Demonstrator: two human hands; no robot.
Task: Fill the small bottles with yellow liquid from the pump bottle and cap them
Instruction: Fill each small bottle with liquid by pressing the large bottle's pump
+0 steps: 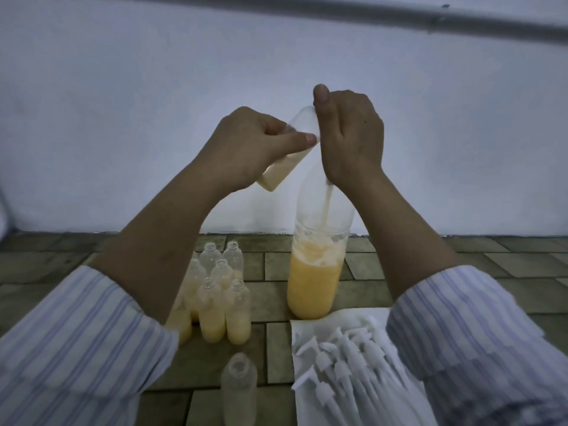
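My left hand [249, 149] grips a small clear bottle [285, 161], tilted, its neck up toward the right and yellow liquid in its lower end. My right hand [347, 139] is curled over the top of the tall pump bottle [316, 272], which stands upright about half full of yellow liquid; the pump head is hidden under my fingers, its tube showing below them. The small bottle's mouth meets my right hand. Several small uncapped bottles [215, 290] stand grouped on the table, some part-filled with yellow. One empty small bottle [239, 388] stands nearer me.
A white sheet [310, 330] at the lower right carries a pile of several white pump caps [347, 364] with long tubes. The table [276, 348] has a brown brick pattern. A pale wall rises behind, and a grey pipe [399, 16] crosses overhead.
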